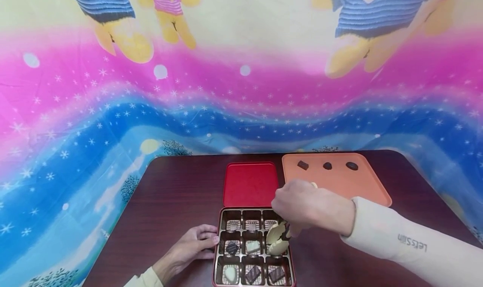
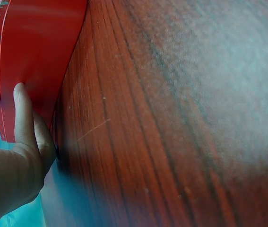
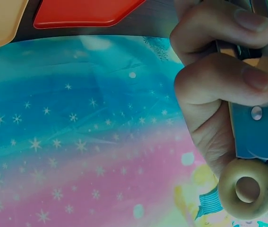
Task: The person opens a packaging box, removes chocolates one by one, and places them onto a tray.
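Observation:
A red tin box (image 1: 216, 257) with a gold divided insert stands at the table's front. My left hand (image 1: 190, 243) rests against its left side, fingers extended along the red wall (image 2: 44, 47). My right hand (image 1: 302, 201) grips metal tongs (image 3: 256, 130) with a ring at the handle end. Their cream tips (image 1: 278, 247) point down into the middle row's right compartment; what lies between them is hidden. In the same row are a dark striped chocolate (image 1: 232, 248) and a white chocolate (image 1: 252, 247). The front row holds a white chocolate (image 1: 230, 274) and two dark ones (image 1: 253, 274).
Behind the box lies a red lid (image 1: 250, 184). An orange tray (image 1: 339, 186) sits at the back right with three dark chocolates (image 1: 327, 166) along its far edge. A patterned cloth (image 1: 241, 90) hangs behind the dark wooden table (image 1: 181, 186).

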Demonstrator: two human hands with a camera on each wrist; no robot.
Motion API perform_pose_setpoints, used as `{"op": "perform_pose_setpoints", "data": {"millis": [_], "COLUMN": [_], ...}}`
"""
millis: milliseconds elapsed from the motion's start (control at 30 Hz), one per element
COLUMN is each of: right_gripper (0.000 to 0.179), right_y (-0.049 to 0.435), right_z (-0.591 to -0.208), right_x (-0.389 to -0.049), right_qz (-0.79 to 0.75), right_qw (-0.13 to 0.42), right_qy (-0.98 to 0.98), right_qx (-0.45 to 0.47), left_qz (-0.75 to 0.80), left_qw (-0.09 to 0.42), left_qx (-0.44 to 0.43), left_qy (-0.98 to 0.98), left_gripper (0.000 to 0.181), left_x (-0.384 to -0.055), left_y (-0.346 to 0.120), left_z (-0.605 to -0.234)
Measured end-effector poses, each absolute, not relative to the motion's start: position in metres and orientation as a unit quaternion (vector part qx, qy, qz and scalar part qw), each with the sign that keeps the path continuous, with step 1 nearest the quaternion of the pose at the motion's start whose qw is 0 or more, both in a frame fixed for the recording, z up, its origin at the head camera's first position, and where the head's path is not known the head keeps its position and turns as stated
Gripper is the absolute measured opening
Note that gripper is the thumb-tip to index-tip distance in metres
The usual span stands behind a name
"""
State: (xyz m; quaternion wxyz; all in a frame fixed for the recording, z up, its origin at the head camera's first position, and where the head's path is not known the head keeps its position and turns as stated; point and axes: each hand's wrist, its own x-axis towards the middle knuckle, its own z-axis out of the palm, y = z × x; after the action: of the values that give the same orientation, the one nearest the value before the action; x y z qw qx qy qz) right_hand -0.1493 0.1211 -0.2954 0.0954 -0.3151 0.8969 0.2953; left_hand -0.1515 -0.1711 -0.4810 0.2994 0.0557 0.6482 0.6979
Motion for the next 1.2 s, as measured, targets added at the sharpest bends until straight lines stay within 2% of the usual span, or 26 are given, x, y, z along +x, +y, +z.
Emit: {"op": "perform_pose_setpoints", "data": {"millis": [333, 733, 1033, 1200], "right_gripper": [0.044, 0.035, 0.045, 0.044], "right_y": [0.121, 0.122, 0.124, 0.126], "right_z": [-0.297, -0.294, -0.285, -0.275], "right_x": [-0.149, -0.148, -0.148, -0.148], "right_qz": [0.285, 0.262, 0.249, 0.232], "right_qw": [0.078, 0.083, 0.092, 0.110], "right_qy": [0.897, 0.904, 0.912, 0.915], "right_qx": [-0.328, -0.328, -0.313, -0.312], "left_qz": [0.697, 0.696, 0.693, 0.696], "left_qw": [0.299, 0.299, 0.296, 0.300], "left_qx": [0.053, 0.052, 0.049, 0.052], "left_qy": [0.650, 0.651, 0.656, 0.650], "left_gripper": [0.055, 0.057, 0.056, 0.057], "left_x": [-0.152, -0.152, -0.152, -0.152], "left_y": [-0.171, -0.171, -0.170, -0.171], "left_z": [-0.481, -0.481, -0.481, -0.481]}}
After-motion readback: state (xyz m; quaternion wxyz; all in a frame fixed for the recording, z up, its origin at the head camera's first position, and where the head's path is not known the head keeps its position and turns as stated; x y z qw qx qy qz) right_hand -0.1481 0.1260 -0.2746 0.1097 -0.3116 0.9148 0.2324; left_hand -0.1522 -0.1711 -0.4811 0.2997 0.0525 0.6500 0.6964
